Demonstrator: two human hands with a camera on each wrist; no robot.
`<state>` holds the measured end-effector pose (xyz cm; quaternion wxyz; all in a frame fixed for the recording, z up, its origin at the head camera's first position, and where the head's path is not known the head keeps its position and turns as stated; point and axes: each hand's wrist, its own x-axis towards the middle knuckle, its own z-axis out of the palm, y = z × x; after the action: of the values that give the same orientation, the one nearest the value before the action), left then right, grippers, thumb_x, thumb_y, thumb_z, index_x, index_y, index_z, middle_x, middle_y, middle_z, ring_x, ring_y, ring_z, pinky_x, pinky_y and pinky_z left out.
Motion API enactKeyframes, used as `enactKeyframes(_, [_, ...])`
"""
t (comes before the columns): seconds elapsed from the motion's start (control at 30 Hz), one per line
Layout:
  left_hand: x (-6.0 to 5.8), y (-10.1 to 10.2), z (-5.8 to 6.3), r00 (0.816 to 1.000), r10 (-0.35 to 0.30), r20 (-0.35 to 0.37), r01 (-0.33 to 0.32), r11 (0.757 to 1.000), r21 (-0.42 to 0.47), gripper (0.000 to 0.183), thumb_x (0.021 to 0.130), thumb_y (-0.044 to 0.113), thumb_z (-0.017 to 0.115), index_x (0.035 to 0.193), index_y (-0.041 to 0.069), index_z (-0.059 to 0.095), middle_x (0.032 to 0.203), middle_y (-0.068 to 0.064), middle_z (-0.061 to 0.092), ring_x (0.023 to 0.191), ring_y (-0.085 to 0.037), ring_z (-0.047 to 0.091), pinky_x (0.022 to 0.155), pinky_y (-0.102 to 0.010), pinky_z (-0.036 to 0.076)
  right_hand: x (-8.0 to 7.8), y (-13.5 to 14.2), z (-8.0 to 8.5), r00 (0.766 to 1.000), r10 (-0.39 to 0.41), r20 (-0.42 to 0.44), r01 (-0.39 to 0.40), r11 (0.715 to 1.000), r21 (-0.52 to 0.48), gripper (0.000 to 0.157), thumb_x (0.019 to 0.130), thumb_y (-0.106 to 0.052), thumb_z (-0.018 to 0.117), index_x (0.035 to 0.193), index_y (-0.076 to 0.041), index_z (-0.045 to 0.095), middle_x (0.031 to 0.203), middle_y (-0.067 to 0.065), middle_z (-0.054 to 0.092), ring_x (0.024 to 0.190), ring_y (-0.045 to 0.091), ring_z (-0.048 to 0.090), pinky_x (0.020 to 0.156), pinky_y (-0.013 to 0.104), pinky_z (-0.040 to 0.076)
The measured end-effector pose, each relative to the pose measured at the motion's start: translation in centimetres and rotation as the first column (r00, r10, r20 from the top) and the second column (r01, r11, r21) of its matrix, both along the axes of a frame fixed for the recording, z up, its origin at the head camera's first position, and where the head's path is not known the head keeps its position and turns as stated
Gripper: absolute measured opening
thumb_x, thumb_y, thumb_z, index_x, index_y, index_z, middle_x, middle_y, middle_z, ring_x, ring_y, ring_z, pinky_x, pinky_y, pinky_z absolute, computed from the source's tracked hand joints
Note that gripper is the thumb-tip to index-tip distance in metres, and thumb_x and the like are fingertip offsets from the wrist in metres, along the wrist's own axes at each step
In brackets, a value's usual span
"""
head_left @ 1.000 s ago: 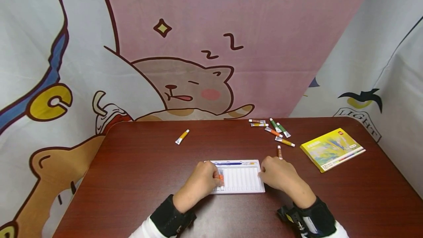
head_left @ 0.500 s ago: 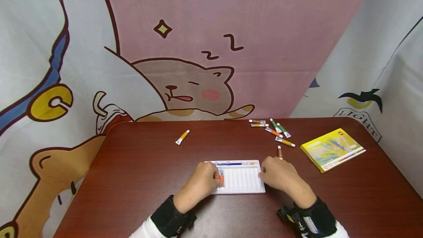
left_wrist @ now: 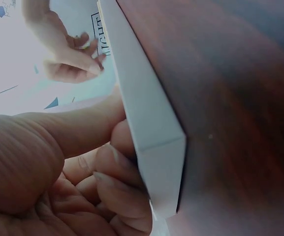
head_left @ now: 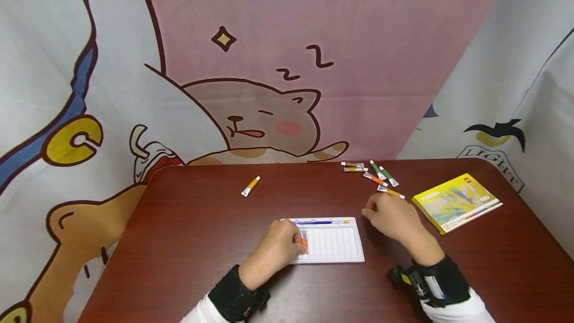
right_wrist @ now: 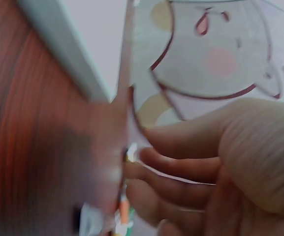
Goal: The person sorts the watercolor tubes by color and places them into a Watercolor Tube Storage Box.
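Observation:
In the head view a white slotted tray [head_left: 334, 243] lies on the table, with a blue-handled paintbrush [head_left: 320, 223] along its back. My left hand [head_left: 275, 245] reaches over the tray's left end, its thumb and curled fingers at an orange paint tube [head_left: 304, 239] in a slot. The left wrist view shows these fingers [left_wrist: 119, 167] over the rim of the tray [left_wrist: 151, 98]; the tube is hidden there. My right hand [head_left: 394, 218] hovers right of the tray, fingers loosely bent. In the right wrist view, a whitish small thing [right_wrist: 90, 219] lies on the table near this hand.
Several paint tubes lie at the back right, among them a green tube [head_left: 388, 176] and an orange tube [head_left: 374, 179]. One yellow tube [head_left: 250, 186] lies alone at back left. A yellow box [head_left: 457, 203] rests on the right of the table [head_left: 179, 243]. Behind hangs a cartoon curtain [head_left: 358, 64].
My right hand has left the tray's right edge and moved right and back, now covering the spot where a brown tube showed. The left hand stays at the orange tube. The view shifted slightly.

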<state>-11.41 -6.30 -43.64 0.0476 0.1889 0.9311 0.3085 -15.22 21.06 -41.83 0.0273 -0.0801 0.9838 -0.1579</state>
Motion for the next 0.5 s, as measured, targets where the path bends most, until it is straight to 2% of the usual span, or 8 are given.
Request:
enactKeyframes(0.13, [0.0,0.0,0.0,1.0,0.003,0.012,-0.003,1.0,-0.001,0.041,0.068,0.015,0.081,0.043,0.017,0.049,0.044,0.012,0.042,0.05,-0.008,0.04,0.045,-0.02,0.032,-2.3,1.8,-1.1,0.993,-0.017,-0.115,0.018,1.0,0.01,0.019,0.081,-0.022,0.069,0.091,-0.005,0.067,0.075,0.009,0.063,0.059,0.025,0.055,0.049,0.044,0.044])
enactKeyframes(0.3, [0.1,0.1,0.0,1.0,-0.009,-0.008,0.009,1.0,-0.001,0.039,0.066,0.013,0.08,0.043,0.017,0.05,0.046,0.011,0.044,0.051,-0.008,0.041,0.046,-0.02,0.033,-4.6,3.4,-2.6,0.969,-0.024,-0.247,0.038,0.998,0.049,0.02,0.081,-0.017,0.069,0.092,0.0,0.065,0.084,0.017,0.059,0.068,0.033,0.057,0.052,0.052,0.048])
enactKeyframes(0.4, [0.1,0.1,0.0,1.0,-0.005,-0.012,0.005,1.0,-0.003,0.038,0.065,0.013,0.08,0.043,0.017,0.05,0.046,0.011,0.044,0.051,-0.009,0.041,0.046,-0.02,0.033,-5.6,4.0,-3.1,0.957,-0.026,-0.29,0.047,0.997,0.065,0.02,0.079,-0.014,0.069,0.089,0.001,0.062,0.082,0.018,0.058,0.071,0.035,0.055,0.052,0.053,0.048])
enactKeyframes(0.5, [0.1,0.1,0.1,1.0,0.002,-0.014,-0.002,1.0,-0.008,0.038,0.065,0.013,0.081,0.044,0.017,0.05,0.047,0.01,0.045,0.052,-0.009,0.041,0.045,-0.021,0.033,-6.2,4.3,-3.2,0.959,-0.027,-0.281,0.048,0.996,0.07,0.017,0.079,-0.013,0.069,0.084,0.001,0.061,0.076,0.017,0.057,0.069,0.036,0.055,0.05,0.053,0.046])
